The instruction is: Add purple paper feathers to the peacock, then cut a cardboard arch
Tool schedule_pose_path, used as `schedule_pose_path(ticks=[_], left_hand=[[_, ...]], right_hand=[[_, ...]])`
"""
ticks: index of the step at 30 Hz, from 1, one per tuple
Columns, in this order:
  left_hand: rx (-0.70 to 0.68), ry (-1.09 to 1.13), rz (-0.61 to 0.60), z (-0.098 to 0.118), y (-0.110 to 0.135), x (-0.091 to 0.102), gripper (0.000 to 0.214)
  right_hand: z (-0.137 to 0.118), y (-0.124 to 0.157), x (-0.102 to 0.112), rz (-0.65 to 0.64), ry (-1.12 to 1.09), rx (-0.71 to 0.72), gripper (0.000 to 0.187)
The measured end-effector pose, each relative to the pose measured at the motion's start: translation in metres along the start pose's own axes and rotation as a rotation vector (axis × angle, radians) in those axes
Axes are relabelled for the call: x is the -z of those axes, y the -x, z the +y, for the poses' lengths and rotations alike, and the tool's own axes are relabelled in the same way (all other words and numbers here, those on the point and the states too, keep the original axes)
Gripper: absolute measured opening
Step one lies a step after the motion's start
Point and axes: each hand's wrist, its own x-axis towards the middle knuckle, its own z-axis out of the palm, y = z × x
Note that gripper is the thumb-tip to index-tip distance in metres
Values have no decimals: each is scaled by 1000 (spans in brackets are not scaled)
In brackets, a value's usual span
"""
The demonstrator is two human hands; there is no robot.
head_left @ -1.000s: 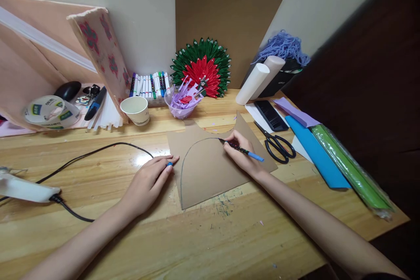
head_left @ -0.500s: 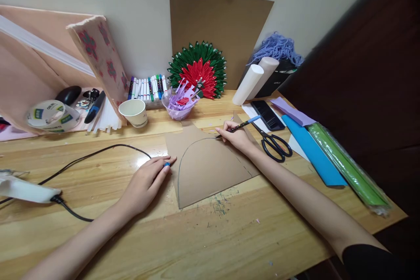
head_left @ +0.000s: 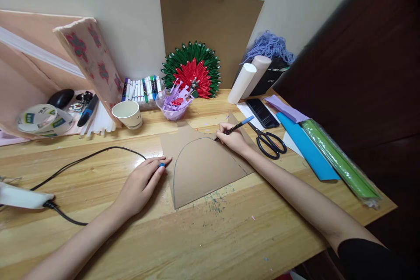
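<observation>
While the marker (head_left: 240, 124) leaned in the right hand (head_left: 232, 139), its tip met the cardboard sheet (head_left: 200, 170) at the top of a drawn arc, center frame, just beyond the fingertips. The sheet lay flat, upper edge cut in a curve, its right side partly under the right hand and forearm; a broken line ran down near its lower right. The left hand (head_left: 139, 186) rested at the sheet's left edge.

Surface: wooden table (head_left: 131, 249), dark specks below the sheet. Pale wall behind, dark brown panel (head_left: 361, 74) at right. Top center, a brown board (head_left: 210, 17) stood behind a green-and-red fan ornament (head_left: 195, 72). Left of that, a row of markers (head_left: 142, 89), a bowl (head_left: 166, 110) of purple paper strips (head_left: 177, 94), and a paper cup (head_left: 127, 116). Upper left, a flower-patterned pink organizer (head_left: 83, 52); tape roll (head_left: 44, 120) in front. Far left, a white corded tool (head_left: 26, 195), cut off by the frame. Right of center, black-handled scissors (head_left: 271, 145), a phone (head_left: 262, 113), white rolls (head_left: 243, 83), blue yarn (head_left: 272, 48), blue paper (head_left: 305, 148) and a wrapped green roll (head_left: 339, 159).

Right fingers pinched the marker near its tip, blue end up and right. Left thumb and forefinger held a small blue cap (head_left: 161, 165) between them; the forefinger reached forward onto the sheet's edge, other fingers slightly bent and close together. Grip firmness on the cap: couldn't tell.
</observation>
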Motion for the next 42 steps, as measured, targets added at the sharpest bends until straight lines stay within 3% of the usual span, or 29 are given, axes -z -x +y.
schedule_pose_path(ticks=[12, 19, 42], left_hand=[[6, -12, -4, 2, -1, 1, 35], [-50, -131, -24, 2, 0, 0, 36], [-116, -269, -18, 6, -2, 0, 43]], right_hand=[[1, 15, 15, 19, 62, -26, 24], [6, 27, 24, 12, 90, -24, 25], [9, 80, 45, -5, 67, -97, 27]])
